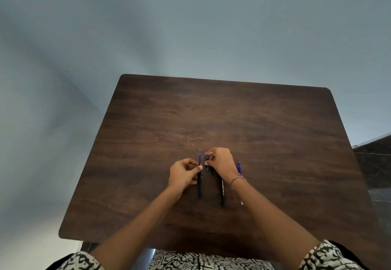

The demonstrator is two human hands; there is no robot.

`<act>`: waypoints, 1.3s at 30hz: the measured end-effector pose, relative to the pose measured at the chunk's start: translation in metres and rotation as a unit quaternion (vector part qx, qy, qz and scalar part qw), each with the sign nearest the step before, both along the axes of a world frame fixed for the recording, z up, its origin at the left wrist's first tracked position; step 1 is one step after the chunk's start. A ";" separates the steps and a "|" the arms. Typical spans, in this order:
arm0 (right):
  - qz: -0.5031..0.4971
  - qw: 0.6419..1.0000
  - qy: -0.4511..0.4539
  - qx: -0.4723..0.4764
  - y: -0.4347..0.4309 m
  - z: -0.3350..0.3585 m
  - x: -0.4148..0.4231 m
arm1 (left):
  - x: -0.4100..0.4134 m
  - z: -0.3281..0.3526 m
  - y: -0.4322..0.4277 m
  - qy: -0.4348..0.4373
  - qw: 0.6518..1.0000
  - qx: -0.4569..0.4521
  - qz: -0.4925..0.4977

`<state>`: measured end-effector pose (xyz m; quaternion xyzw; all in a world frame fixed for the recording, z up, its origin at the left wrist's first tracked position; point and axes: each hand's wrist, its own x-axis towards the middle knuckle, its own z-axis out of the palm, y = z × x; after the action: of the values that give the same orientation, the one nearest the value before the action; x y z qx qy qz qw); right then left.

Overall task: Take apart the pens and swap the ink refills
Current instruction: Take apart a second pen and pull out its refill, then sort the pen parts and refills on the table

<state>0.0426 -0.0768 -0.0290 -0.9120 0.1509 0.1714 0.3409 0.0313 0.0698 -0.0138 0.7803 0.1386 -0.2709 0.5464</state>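
Three pens lie side by side mid-worktop (275,134): left pen (199,185), middle pen (222,191), refills (239,166) rightmost.

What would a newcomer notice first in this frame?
Two hands meet mid-table: the left hand holds a black barrel with a blue refill sticking out; the right hand pinches a small blue piece. A second barrel lies beside, by the right wrist.

- Lighting: dim, soft, diffuse; source direction unclear.
- Table (222,111): faint sheen mid-surface, no hard shadows.
- Wide-angle bowing at frame edges.
- Overall slightly soft, small details unresolved.
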 end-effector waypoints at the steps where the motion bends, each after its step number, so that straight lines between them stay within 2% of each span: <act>1: 0.014 1.000 0.001 -0.019 0.001 -0.001 0.000 | 0.000 0.000 0.000 0.000 1.000 0.001 -0.001; 7: 0.061 0.995 0.005 -0.082 0.005 -0.001 -0.004 | 0.001 0.000 0.002 0.006 1.000 -0.012 0.001; 9: 0.035 0.996 -0.012 -0.078 0.005 0.001 -0.007 | 0.001 0.000 0.002 0.007 1.000 -0.012 -0.002; 13: -0.120 0.991 -0.046 0.041 0.003 0.010 -0.009 | 0.002 0.001 0.003 0.005 1.000 -0.006 -0.006; 15: -0.135 0.986 -0.045 0.091 0.003 0.017 -0.010 | 0.002 0.001 0.002 0.003 1.000 -0.007 -0.005; 18: -0.119 0.985 -0.010 0.128 0.006 0.022 -0.009 | 0.002 0.002 0.003 0.001 1.000 -0.009 -0.004; 23: -0.099 0.988 0.042 0.113 0.009 0.020 -0.006 | 0.001 0.002 0.006 -0.004 1.000 -0.013 -0.007; 39: -0.067 0.995 -0.009 0.077 0.012 0.027 0.009 | -0.019 -0.007 0.022 0.025 1.000 0.012 0.001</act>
<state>0.0512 -0.0648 -0.0016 -0.8725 0.1952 0.1504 0.4219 0.0125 0.0913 -0.0204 0.7796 0.1562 -0.2877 0.5340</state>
